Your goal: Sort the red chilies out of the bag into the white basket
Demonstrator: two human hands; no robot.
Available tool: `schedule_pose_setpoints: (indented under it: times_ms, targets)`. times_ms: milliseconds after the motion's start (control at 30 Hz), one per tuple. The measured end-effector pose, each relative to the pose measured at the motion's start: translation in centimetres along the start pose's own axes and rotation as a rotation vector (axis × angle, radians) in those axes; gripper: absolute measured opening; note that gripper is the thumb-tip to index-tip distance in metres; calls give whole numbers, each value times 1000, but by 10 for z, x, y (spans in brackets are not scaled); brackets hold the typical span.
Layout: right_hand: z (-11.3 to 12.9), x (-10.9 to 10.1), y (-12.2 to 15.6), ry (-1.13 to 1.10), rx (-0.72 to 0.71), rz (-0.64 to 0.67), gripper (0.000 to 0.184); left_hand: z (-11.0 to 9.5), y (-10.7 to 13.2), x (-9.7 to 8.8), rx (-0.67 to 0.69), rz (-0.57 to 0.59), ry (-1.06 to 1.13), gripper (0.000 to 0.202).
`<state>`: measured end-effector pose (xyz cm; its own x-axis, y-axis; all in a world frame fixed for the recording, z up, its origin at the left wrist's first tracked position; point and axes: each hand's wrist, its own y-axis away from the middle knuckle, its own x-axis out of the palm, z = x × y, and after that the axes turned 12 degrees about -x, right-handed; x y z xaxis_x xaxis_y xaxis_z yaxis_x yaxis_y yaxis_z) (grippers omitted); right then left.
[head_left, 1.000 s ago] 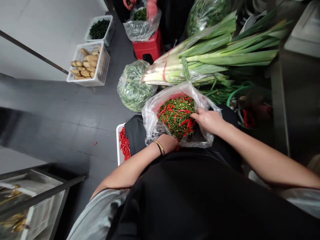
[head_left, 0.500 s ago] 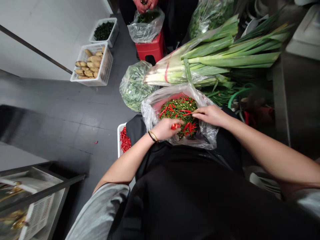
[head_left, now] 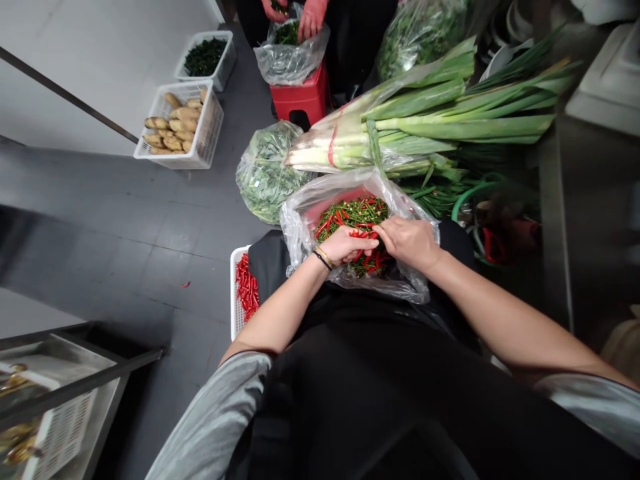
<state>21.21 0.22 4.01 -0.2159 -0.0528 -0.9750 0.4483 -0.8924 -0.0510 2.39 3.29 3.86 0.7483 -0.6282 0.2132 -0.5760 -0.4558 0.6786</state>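
A clear plastic bag (head_left: 300,220) rests on my lap, full of red chillies and green stems (head_left: 357,212). Both my hands are inside its mouth. My left hand (head_left: 345,245), with a bracelet on the wrist, is closed on red chillies at the near side of the pile. My right hand (head_left: 409,241) meets it from the right, fingers curled on the same chillies. A white basket (head_left: 235,293) holding stemless red chillies (head_left: 247,288) stands on the floor beside my left knee.
A big bundle of leeks (head_left: 425,120) lies just beyond the bag. A bag of greens (head_left: 265,177) sits on the floor to the left. Farther off are a basket of ginger (head_left: 177,127), a red stool (head_left: 300,100) and another person's hands (head_left: 313,17) in a bag.
My left hand rose from the bag's near edge into the bag with red chillies. My right hand shifted left to meet it.
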Motion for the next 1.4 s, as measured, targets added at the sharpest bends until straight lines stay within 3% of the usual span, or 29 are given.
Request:
schedule_pose_setpoints:
  times_ms: [100, 233, 400, 500, 633, 733, 833, 900, 967, 1000, 1067, 1133, 1200, 1300, 1400]
  targets:
    - [-19, 0, 2, -3, 50, 168, 47, 4, 9, -8, 5, 16, -92, 39]
    - [-34, 6, 2, -119, -67, 154, 33, 11, 12, -22, 53, 25, 104, 37]
    - [-28, 22, -11, 111, 48, 364, 37, 11, 8, -26, 124, 13, 240, 34]
    - [-35, 21, -11, 46, 6, 300, 36, 17, 4, -18, 119, 18, 341, 31]
    - [-38, 8, 0, -357, 22, 93, 26, 27, -7, -4, 119, -118, 458, 49]
    - [-17, 5, 8, -701, 44, 50, 27, 30, -14, 6, 134, -150, 481, 51]
    - [19, 16, 16, -1029, 136, 95, 27, 32, -13, 14, 177, -122, 442, 53]
    - [38, 26, 21, -1271, 279, 169, 26, 35, -7, 19, 244, -202, 320, 49]
    - [46, 33, 25, -1338, 400, 246, 25, 36, 1, 22, 323, -303, 155, 42]
    - [45, 33, 26, -1263, 397, 284, 26, 35, 5, 22, 353, -340, 107, 40]
    - [35, 30, 22, -903, 283, 299, 28, 31, 9, 17, 376, -374, 167, 37]
    - [19, 24, 13, -445, 147, 241, 31, 24, 10, 6, 343, -341, 406, 34]
    - [1, 19, 2, -100, 99, 209, 37, 19, 9, -6, 271, -250, 631, 33]
    - [-13, 17, -10, 61, 82, 316, 37, 19, 8, -11, 120, -116, 715, 30]
    - [-7, 14, -2, 23, 108, 286, 38, 28, 7, 4, -10, -94, 627, 25]
